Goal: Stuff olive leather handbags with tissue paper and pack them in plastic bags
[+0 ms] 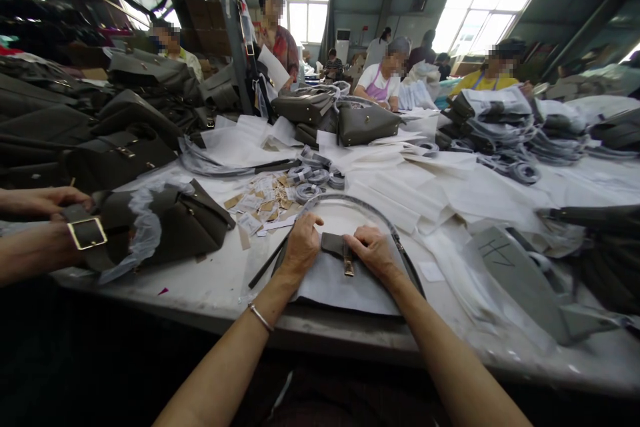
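Note:
A dark grey handbag lies in front of me at the table's edge, a pale sheet covering much of it. Its wrapped handle arches behind my hands. My left hand is closed at the left end of a dark strap tab; what its fingers grip is hidden. With thumb and fingers, my right hand grips the tab's other end, just above a gold buckle that hangs down over the sheet.
To the left, a co-worker's hands hold another grey bag. Paper tags and coiled wrapped straps lie beyond my bag. White sheets spread across the table. A grey panel lies at right; bags are piled behind.

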{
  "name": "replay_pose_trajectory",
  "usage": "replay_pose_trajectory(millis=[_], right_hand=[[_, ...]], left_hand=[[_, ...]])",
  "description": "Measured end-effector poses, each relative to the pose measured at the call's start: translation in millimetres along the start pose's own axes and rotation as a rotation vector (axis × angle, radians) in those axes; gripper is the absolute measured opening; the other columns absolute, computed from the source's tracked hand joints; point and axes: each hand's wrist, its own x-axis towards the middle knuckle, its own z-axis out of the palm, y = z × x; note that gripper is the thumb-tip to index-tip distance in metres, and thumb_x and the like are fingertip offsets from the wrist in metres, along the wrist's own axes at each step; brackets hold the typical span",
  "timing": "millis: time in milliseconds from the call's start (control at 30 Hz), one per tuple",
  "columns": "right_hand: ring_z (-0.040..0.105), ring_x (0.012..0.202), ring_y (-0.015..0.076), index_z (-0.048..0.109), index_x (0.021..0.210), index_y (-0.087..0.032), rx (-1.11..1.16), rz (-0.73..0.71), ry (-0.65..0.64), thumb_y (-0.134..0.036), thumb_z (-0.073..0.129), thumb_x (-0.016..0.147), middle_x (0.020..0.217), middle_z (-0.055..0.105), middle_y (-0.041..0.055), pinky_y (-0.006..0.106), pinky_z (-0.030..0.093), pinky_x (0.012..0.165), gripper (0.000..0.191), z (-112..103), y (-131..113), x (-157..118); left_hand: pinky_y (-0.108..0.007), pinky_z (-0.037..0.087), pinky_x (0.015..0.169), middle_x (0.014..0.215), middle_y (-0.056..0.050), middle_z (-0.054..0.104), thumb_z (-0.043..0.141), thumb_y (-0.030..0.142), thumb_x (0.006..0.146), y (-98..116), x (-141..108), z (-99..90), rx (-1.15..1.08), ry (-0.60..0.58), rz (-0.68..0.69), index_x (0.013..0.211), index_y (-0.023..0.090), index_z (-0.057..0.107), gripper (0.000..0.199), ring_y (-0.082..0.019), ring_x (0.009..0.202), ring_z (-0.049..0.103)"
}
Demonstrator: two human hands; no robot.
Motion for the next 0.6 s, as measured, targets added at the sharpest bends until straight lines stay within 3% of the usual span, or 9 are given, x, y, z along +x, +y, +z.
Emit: replay_pose_trajectory(millis=[67,167,333,467,600], right_hand=[[0.049,0.063,0.0145,0.049,0.049,-0.021,-0.149,-0.075,-0.032,-0.039,0.051,0.092,0.055,0.054,-0.0001,0.031,0.036,0.077,0.047,3.9,-1.5,-1.0],[0.048,0.063,0.0135,0.053,0.049,-0.019,-0.282,-0.150,-0.017,-0.030,0.057,0.091,0.055,0.056,0.0000,0.030,0.033,0.077,0.044,7.4,-3.1,-3.2],[0.048,0.063,0.0131,0.054,0.048,-0.018,-0.364,-0.211,0.056,-0.023,0.060,0.088,0.054,0.058,0.0002,0.030,0.031,0.075,0.041,11.8,-1.4,-4.7],[0.050,0.065,0.0138,0.057,0.050,-0.019,-0.382,-0.188,0.032,-0.024,0.061,0.087,0.057,0.060,0.0006,0.030,0.031,0.076,0.038,13.3,0.3,-4.6],[0.052,0.068,0.0145,0.058,0.051,-0.018,-0.389,-0.144,-0.004,-0.026,0.063,0.087,0.060,0.062,0.0008,0.031,0.032,0.078,0.037,13.0,-1.8,-4.8]], left_hand=[[-0.031,0.047,0.095,0.101,-0.007,0.067,0.033,-0.001,0.083,3.0,-5.6,-3.5,-0.103,-0.037,0.138,0.090,0.018,0.063,0.036,-0.017,0.104,0.060],[-0.025,0.051,0.085,0.090,-0.004,0.069,0.040,0.002,0.083,7.8,-13.9,-4.5,-0.234,-0.121,0.331,0.079,0.019,0.065,0.031,-0.013,0.090,0.063],[-0.024,0.052,0.081,0.080,-0.002,0.071,0.042,0.001,0.081,13.0,-18.1,-5.6,-0.358,-0.220,0.525,0.077,0.018,0.069,0.032,-0.012,0.081,0.064],[-0.022,0.050,0.081,0.084,-0.001,0.071,0.043,-0.001,0.081,20.0,-18.0,-16.6,-0.334,-0.359,0.598,0.080,0.019,0.070,0.033,-0.012,0.082,0.064],[-0.027,0.048,0.089,0.096,-0.002,0.071,0.056,0.013,0.087,29.6,-26.1,-36.4,-0.080,-0.555,0.577,0.097,0.021,0.069,0.019,-0.015,0.091,0.065]])
